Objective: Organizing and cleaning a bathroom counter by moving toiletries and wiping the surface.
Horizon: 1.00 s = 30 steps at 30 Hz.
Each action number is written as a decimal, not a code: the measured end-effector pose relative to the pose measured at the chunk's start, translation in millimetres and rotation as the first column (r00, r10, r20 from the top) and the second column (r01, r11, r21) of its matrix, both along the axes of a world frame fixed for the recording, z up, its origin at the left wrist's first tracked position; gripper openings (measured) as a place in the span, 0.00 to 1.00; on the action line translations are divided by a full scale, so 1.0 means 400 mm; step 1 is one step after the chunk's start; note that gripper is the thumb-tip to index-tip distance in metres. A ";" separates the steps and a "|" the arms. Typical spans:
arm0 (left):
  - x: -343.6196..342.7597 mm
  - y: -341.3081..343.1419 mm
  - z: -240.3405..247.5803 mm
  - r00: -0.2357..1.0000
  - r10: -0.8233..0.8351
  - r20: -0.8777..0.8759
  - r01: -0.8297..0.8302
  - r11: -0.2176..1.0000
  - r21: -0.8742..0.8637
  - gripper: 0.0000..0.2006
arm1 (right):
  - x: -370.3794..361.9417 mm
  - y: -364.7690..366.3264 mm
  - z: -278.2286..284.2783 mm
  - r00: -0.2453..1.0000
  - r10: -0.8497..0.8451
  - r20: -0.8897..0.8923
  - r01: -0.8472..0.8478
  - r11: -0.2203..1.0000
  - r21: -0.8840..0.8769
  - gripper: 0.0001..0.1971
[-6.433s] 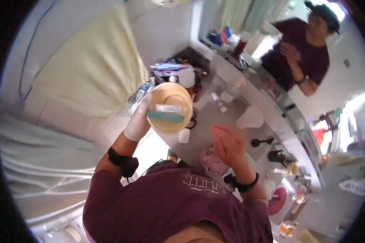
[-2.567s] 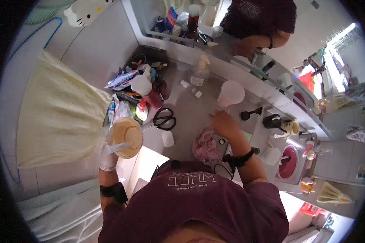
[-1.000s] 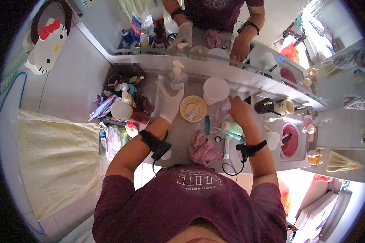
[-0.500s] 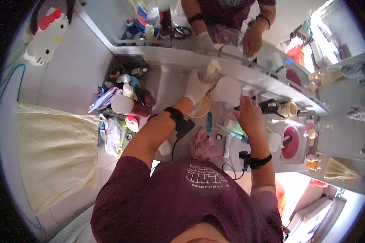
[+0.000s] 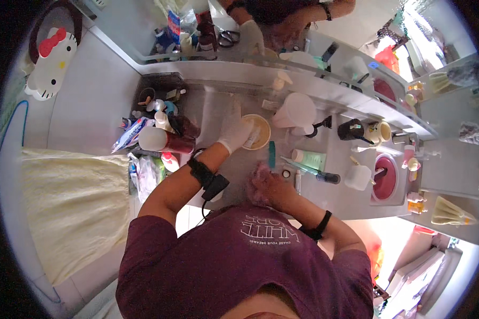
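Note:
My left hand [image 5: 235, 130], in a white glove, rests over the left side of a round cream-coloured tub [image 5: 266, 129]. Its fingers stretch out away from me along the grey counter. Closed on a crumpled pink cloth [image 5: 257, 179] near the counter's front edge is my right hand [image 5: 283, 193], bare, its fingertips partly hidden. A teal strip-shaped item [image 5: 272, 154] lies between the tub and the cloth. Beyond the tub stand a white jug-like container [image 5: 294, 110] and a pale pump bottle [image 5: 280, 81].
Right of the cloth lie a green tube [image 5: 310, 159], a slim dark-ended bottle [image 5: 327, 177] and a thin white tube [image 5: 298, 182]. A black cup [image 5: 350, 129] and a cream mug [image 5: 378, 131] stand farther right. At left, a dark basket [image 5: 159, 82] holds toiletries. A mirror [image 5: 351, 50] runs behind.
My left hand has come back from the pump bottle to the tub's left side. My right hand has swung left from beside the jug onto the pink cloth.

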State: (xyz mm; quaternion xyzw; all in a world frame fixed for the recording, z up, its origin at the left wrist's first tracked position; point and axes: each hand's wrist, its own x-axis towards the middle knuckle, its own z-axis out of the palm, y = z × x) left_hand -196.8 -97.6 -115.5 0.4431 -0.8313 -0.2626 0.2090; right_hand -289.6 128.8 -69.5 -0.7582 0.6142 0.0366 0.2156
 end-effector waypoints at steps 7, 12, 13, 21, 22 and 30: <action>-0.012 0.047 -0.032 0.984 -0.051 -0.168 0.135 0.830 0.541 0.37 | 0.019 -0.026 -0.025 0.998 0.070 0.011 -0.071 0.993 0.094 0.28; -0.075 0.064 -0.083 0.972 -0.093 -0.217 0.204 0.792 0.575 0.39 | -0.005 -0.042 -0.087 0.973 0.231 0.009 -0.229 0.970 -0.087 0.23; -0.064 0.064 -0.099 0.955 -0.058 -0.291 0.230 0.763 0.605 0.40 | -0.006 -0.066 -0.023 0.966 0.249 0.074 -0.251 0.968 0.017 0.21; 0.246 0.082 0.133 0.869 -0.372 -0.327 0.469 0.830 0.302 0.26 | -0.027 -0.149 0.073 0.910 -0.162 0.382 0.112 0.982 0.149 0.17; 0.310 0.080 0.170 0.822 -0.444 -0.357 0.554 0.771 0.315 0.25 | -0.029 -0.155 0.076 0.869 -0.209 0.447 0.170 0.977 0.126 0.16; 0.636 0.161 0.302 0.956 0.199 -0.217 0.096 0.487 0.868 0.21 | 0.009 -0.238 0.031 0.976 0.097 0.193 -0.066 0.984 -0.164 0.20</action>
